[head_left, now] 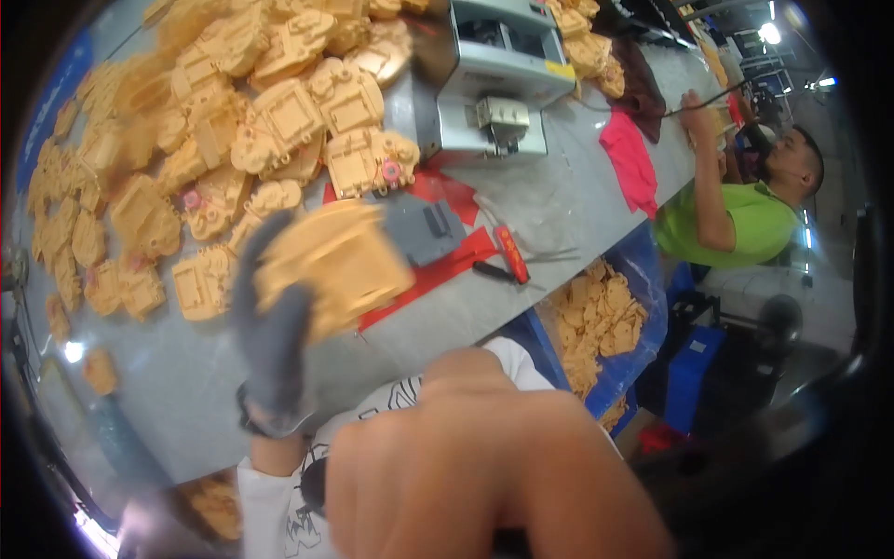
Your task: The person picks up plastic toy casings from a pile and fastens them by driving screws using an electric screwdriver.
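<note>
My left hand [272,331], in a dark grey glove, grips a tan moulded plastic housing [340,265] with a square recess, raised above the table and slightly blurred. Beneath and behind that housing, a dark grey block [421,226] lies on red material [424,287]. My bare right hand [466,461] looms very large and blurred at the bottom centre, close to the camera. Its fingers are curled and their tips hidden, so anything in them cannot be made out. A heap of similar tan housings [279,126] covers the left and far side of the table.
Right of the red material lies a red-and-black handled tool [510,256]. A grey machine [494,116] stands at the far edge, with pink cloth [629,163] to its right. A blue-lined bin [652,289] holds more tan parts. A person in a green shirt [745,224] works at far right.
</note>
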`<state>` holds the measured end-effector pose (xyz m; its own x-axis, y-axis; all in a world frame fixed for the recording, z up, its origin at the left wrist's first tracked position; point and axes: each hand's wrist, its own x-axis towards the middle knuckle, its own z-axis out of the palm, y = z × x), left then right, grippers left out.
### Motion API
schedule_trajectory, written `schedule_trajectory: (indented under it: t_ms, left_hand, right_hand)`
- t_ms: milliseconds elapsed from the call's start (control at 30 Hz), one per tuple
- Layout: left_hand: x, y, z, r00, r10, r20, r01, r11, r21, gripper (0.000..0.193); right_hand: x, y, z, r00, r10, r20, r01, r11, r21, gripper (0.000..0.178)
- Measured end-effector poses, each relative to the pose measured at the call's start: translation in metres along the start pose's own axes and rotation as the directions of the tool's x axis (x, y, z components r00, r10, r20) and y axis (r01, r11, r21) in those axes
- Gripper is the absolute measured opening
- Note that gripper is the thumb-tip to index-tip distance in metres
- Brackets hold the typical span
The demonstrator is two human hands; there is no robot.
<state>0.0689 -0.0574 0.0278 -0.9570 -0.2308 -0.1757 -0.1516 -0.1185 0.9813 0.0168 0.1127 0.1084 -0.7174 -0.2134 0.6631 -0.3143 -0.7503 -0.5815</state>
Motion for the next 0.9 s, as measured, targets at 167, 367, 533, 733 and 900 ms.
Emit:
schedule_trajectory:
  t_ms: [167, 367, 533, 733, 900]
  left_hand:
    - [-0.072, -0.025, -0.1, 0.963, 0.182, -0.198, -0.131, 0.961, 0.245, 0.052]
    - [-0.079, -0.021, -0.204, 0.788, 0.521, -0.327, -0.215, 0.731, 0.647, 0.052]
    - [-0.08, -0.028, -0.183, 0.599, 0.734, -0.32, -0.172, 0.507, 0.844, 0.053]
    - [0.004, -0.035, -0.139, 0.959, 0.248, 0.136, -0.159, 0.075, 0.984, 0.07]
    - [-0.001, -0.057, -0.128, 0.932, 0.347, 0.103, -0.226, 0.336, 0.914, 0.073]
  right_hand:
    - [-0.004, 0.002, -0.006, 0.995, 0.047, 0.093, -0.057, 0.992, 0.112, 0.016]
    - [0.001, 0.007, 0.002, 0.982, 0.036, 0.188, -0.085, 0.961, 0.264, 0.017]
    - [-0.002, -0.001, -0.002, 0.957, 0.081, 0.28, -0.167, 0.939, 0.302, 0.017]
    - [-0.008, 0.027, 0.0, 0.883, 0.066, 0.465, -0.312, 0.822, 0.476, 0.018]
    - [-0.092, -0.046, -0.064, 0.964, 0.032, -0.264, -0.05, 0.997, -0.06, 0.038]
